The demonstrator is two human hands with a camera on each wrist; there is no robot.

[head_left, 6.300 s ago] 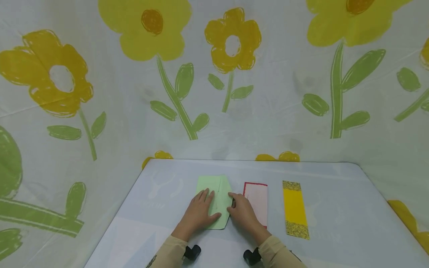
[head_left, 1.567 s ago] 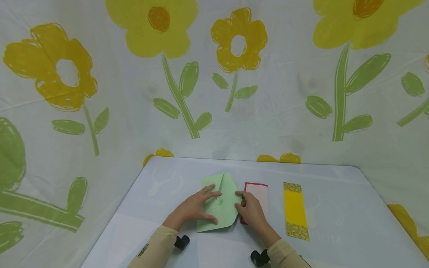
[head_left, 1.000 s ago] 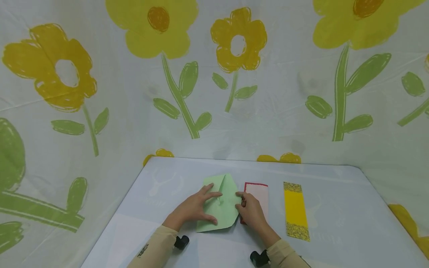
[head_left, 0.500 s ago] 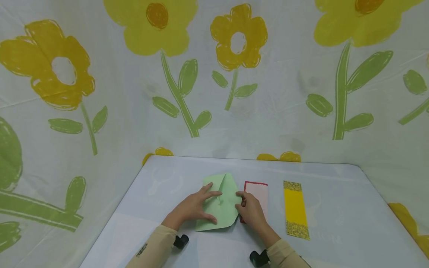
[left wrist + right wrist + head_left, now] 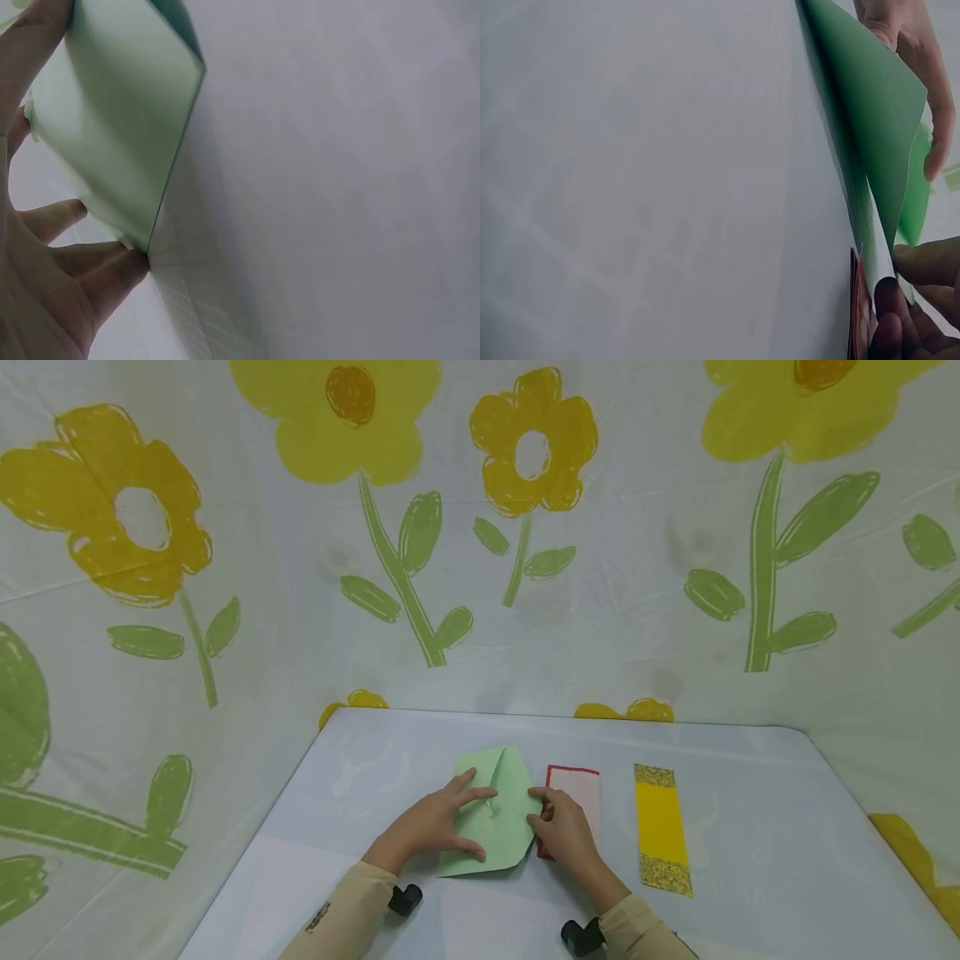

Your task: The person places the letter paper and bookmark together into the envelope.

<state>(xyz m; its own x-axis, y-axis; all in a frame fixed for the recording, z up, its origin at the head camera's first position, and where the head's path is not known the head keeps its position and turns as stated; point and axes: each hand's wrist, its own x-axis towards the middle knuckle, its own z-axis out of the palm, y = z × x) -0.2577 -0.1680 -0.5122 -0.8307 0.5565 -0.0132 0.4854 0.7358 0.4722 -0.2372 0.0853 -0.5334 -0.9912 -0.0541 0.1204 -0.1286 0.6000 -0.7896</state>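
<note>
A pale green paper envelope [image 5: 506,827], with a lengthwise fold, sits at the middle of the table, its near right edge raised. My left hand [image 5: 427,822] spreads over its left part, thumb near the front edge and fingers reaching across the paper. In the left wrist view, fingertips [image 5: 135,259] meet a corner of the envelope [image 5: 120,112]. My right hand [image 5: 566,831] pinches the right edge between thumb and fingers. From the right wrist, the green paper [image 5: 877,112] stands lifted off the table, the pinching fingers [image 5: 922,262] at its lower end.
A pinkish card with a red border [image 5: 573,789] lies right beside the envelope, partly behind my right hand. Farther right is a yellow strip with gold patterned ends [image 5: 662,827]. The white tabletop [image 5: 750,827] meets a flower-printed cloth [image 5: 600,635] at the back.
Compared with the earliest frame, the envelope has tilted and shifted right, and my left fingers have spread apart. Over the last second both hands and the envelope hold almost still.
</note>
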